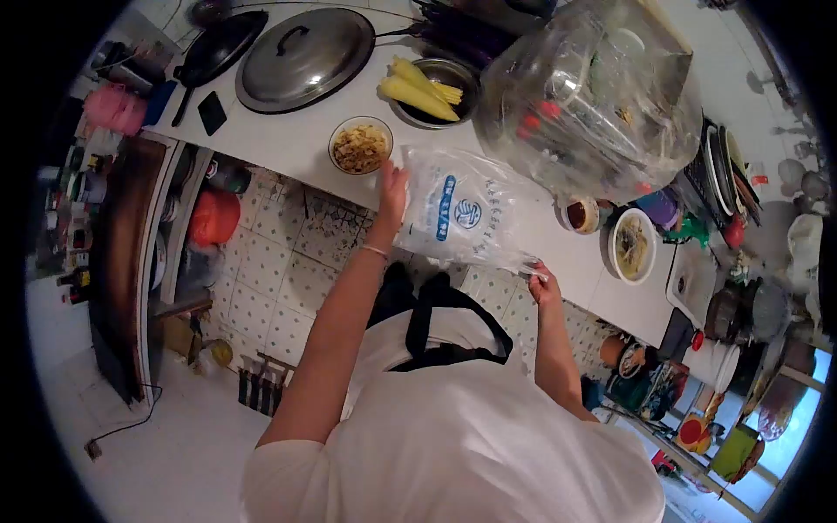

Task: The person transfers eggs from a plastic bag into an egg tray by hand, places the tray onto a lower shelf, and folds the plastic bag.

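A clear plastic bag [466, 209] with blue printing is stretched out at the counter's front edge, between my two hands. My left hand [393, 193] grips its left side, fingers closed on the film. At the bag's lower right corner, my right hand [544, 284] pinches the gathered plastic. Just beyond my left hand stands a glass bowl [361, 146] of chopped yellow-brown food. Behind the bag, a metal bowl [433, 93] holds long pale yellow pieces, perhaps peeled vegetables.
A large lidded pan [305, 59] stands at the back left, near a dark wok [222, 48] and a phone [211, 113]. A bulky plastic-covered heap [597, 105] fills the back right. A small sauce bowl [580, 214], a white bowl [631, 246] and the sink [693, 281] lie rightward.
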{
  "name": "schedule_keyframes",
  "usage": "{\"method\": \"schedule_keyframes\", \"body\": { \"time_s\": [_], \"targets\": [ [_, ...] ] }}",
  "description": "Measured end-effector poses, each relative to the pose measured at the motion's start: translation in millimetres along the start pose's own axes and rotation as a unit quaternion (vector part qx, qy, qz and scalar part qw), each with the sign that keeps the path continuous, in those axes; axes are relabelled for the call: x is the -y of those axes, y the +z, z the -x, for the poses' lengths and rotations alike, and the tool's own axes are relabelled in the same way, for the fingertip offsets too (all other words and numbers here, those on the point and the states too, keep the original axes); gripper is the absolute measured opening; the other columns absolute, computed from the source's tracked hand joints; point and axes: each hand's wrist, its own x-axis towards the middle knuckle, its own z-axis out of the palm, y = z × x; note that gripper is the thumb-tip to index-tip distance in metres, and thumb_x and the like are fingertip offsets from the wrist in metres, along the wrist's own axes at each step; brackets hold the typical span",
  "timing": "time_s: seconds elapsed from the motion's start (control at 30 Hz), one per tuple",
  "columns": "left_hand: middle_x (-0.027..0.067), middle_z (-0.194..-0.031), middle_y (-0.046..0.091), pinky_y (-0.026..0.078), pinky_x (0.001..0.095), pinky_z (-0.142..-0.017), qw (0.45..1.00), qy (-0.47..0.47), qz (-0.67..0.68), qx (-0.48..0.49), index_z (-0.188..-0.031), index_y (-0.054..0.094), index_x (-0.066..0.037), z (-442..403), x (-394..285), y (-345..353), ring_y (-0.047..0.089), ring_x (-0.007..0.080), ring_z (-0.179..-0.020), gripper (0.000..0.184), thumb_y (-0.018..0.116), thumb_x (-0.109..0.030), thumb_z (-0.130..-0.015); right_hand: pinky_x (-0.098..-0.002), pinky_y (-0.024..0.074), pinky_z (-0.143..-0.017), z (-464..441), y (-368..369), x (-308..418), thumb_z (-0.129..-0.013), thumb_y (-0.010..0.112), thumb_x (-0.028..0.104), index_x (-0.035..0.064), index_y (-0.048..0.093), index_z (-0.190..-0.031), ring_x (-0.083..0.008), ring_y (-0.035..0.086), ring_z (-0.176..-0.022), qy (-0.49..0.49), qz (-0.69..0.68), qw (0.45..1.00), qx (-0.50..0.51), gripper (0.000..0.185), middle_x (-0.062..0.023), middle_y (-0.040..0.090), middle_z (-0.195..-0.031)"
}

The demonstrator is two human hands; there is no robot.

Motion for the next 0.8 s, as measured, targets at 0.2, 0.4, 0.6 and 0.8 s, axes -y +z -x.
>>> {"method": "schedule_keyframes", "body": {
  "time_s": [0.2,0.4,0.6,0.8],
  "targets": [
    [0.0159,-0.112,0.051,0.041,0.0351,-0.089,0.975,0.011,-0.2,-0.094,-0.122,0.043,0.003,81,5,-21,0.051,0.0253,-0.102,0.05,0.063,-0.022,-0.083,-0.0302,0.0543,-0.063,28,16,-10,-0.09,0.049,0.01,0.0003,0.056,-0.101,-0.0205,0.059,-0.073,-0.155,0.158,0.961,-0.166,0.017,-0.0084,0.058,-0.088],
    [0.0113,-0.096,0.057,0.045,0.031,-0.077,0.964,-0.098,-0.227,-0.099,-0.107,0.052,0.001,74,20,-22,0.055,0.0192,-0.087,0.043,0.072,-0.021,-0.076,-0.0402,0.0316,-0.1,59,205,-64,-0.079,0.058,0.01,0.0026,0.055,-0.11,-0.0328,0.045,-0.113,-0.564,0.675,0.473,0.036,0.032,-0.0187,0.053,-0.114],
    [0.0069,-0.083,0.058,0.046,0.0283,-0.071,0.977,-0.143,-0.147,-0.056,-0.099,0.056,-0.001,82,45,-46,0.056,0.0154,-0.077,0.034,0.072,-0.019,-0.074,-0.0719,0.0188,-0.096,-32,255,-134,-0.08,0.058,0.056,0.032,0.034,-0.139,-0.0513,0.014,-0.133,-0.251,0.941,0.224,0.026,0.069,-0.0146,0.015,-0.151],
    [0.011,-0.089,0.06,0.047,0.0328,-0.074,0.939,-0.132,-0.313,-0.049,-0.097,0.057,-0.002,88,43,-68,0.058,0.0221,-0.081,0.033,0.071,-0.02,-0.074,-0.0619,0.0267,-0.1,-49,242,-118,-0.08,0.063,0.042,0.0232,0.039,-0.136,-0.042,0.026,-0.132,-0.372,0.849,0.33,0.177,0.064,-0.0161,0.027,-0.146]
  ]
}}
